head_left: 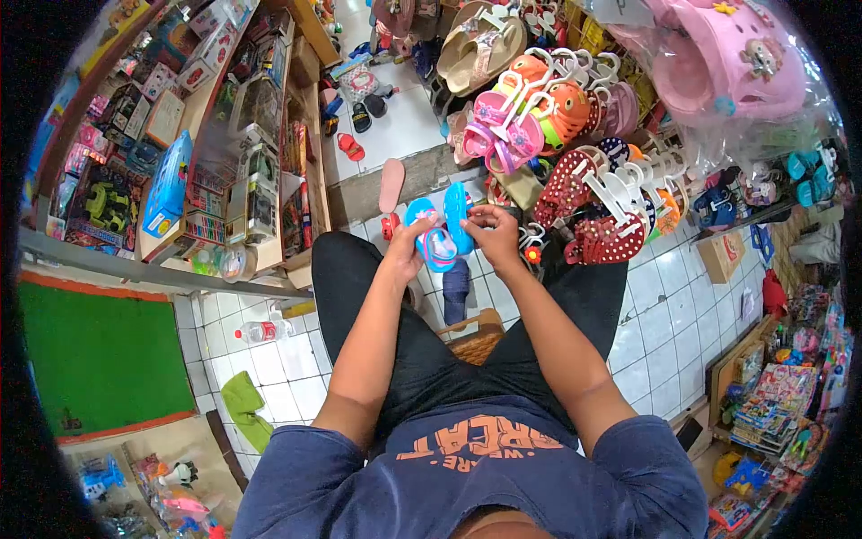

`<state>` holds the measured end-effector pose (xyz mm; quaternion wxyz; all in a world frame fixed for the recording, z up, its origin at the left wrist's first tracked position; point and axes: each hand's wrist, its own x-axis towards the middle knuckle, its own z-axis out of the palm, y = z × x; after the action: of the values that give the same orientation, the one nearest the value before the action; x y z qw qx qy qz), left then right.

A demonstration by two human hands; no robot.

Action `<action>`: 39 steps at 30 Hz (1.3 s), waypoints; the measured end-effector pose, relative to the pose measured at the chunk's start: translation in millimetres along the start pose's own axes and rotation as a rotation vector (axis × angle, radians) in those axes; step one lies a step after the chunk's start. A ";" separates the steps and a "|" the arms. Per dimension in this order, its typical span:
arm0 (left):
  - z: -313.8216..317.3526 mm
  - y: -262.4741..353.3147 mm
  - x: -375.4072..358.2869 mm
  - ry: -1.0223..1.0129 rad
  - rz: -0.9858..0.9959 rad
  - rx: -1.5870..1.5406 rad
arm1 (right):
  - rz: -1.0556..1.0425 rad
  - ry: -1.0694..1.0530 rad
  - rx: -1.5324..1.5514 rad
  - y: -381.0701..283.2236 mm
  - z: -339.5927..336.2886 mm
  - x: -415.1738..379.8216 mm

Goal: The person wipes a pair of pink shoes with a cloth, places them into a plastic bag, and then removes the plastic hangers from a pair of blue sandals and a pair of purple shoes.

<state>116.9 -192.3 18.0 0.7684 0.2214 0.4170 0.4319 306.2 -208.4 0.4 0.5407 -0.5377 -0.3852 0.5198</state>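
Observation:
Over my lap, my left hand is closed on a small blue child's sandal with pink-and-white straps, its strap side turned up. Close beside it, my right hand pinches the edge of a second blue sandal, which is tilted with mostly its plain blue side showing. The two sandals are side by side and nearly touch. Below them on the tiles lies a dark blue slipper. A pink sole and a red shoe lie just beyond my left hand.
Hangers with red dotted shoes and pink sandals crowd the right. Toy shelves stand at left. On the floor are a plastic bottle, a green cloth and red sandals. A woven stool shows between my legs.

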 end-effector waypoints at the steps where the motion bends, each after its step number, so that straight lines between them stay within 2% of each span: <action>1: -3.8 -2.4 1.8 -0.068 0.027 -0.119 | 0.015 0.006 0.012 -2.9 0.3 0.0; 2: -7.3 -7.0 2.5 -0.066 0.031 -0.116 | 0.034 0.010 0.024 -4.8 0.8 -1.8; 4: 11.9 -1.1 -10.4 -0.057 0.088 -0.326 | 0.047 0.020 0.093 -4.7 -1.8 -0.5; 10: 0.5 1.3 -16.0 -0.151 0.143 -0.449 | 0.102 0.061 0.233 -9.5 -10.0 1.1; 12: 18.0 15.0 -35.1 -0.364 0.166 -0.486 | 0.111 0.058 0.265 -8.7 -9.3 2.6; 14: 23.0 17.2 -38.5 -0.375 0.197 -0.410 | 0.079 0.085 0.294 3.9 -9.0 7.4; 16: 18.1 20.5 -35.2 -0.603 0.190 -0.492 | 0.091 0.085 0.269 -8.7 -6.6 3.9; 18: 19.8 18.0 -32.8 -0.539 0.180 -0.419 | 0.112 0.076 0.257 -16.0 -6.9 -1.2; 20: 26.7 7.8 -36.2 -0.345 0.144 -0.451 | 0.108 0.049 0.287 -12.6 -7.5 -7.2; 21: 29.9 3.4 -36.7 -0.192 0.169 -0.393 | 0.047 0.017 0.292 -15.3 -6.2 -10.5; 22: 34.8 -0.7 -34.7 -0.191 0.170 -0.393 | -0.019 -0.016 0.296 -18.8 -4.8 -12.3; 23: 38.8 -7.9 -35.0 -0.106 0.188 -0.326 | -0.130 -0.004 0.201 -19.9 -4.0 -18.5; 24: 41.0 -12.1 -36.4 -0.023 0.206 -0.259 | -0.124 -0.005 0.201 -18.0 -1.9 -21.8; 25: 28.1 -17.3 -30.2 -0.163 0.154 -0.280 | -0.250 -0.018 0.057 -17.1 0.1 -22.4; 26: 17.7 -28.4 -25.6 -0.162 0.152 -0.283 | -0.374 -0.031 -0.088 -15.6 1.3 -24.9; 27: 19.8 -32.1 -28.6 -0.151 0.126 -0.280 | -0.401 0.051 -0.324 -27.0 1.8 -36.7; 28: 22.8 -33.6 -29.9 -0.142 0.103 -0.276 | -0.407 0.050 -0.324 -28.0 1.0 -39.8; 30: 35.7 -30.9 -38.6 -0.167 0.090 -0.302 | -0.623 0.013 -0.467 -30.7 1.6 -46.1; 32: 53.3 -22.1 -54.9 -0.120 0.087 -0.312 | -0.653 -0.014 -0.483 -32.6 1.1 -51.2; 34: 42.9 -22.9 -51.7 -0.169 0.097 -0.305 | -0.713 -0.067 -0.519 -38.2 0.8 -52.9; 38: 16.5 -27.0 -46.7 -0.236 0.131 -0.320 | -0.634 -0.206 -0.378 -48.7 3.9 -67.8; 39: 27.4 -20.2 -56.9 -0.244 0.155 -0.297 | -0.663 -0.222 -0.395 -51.3 3.6 -67.7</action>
<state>133.5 -250.7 44.7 0.8019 0.1878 0.2343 0.5165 299.3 -267.8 60.8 0.5204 -0.4186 -0.6863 0.2881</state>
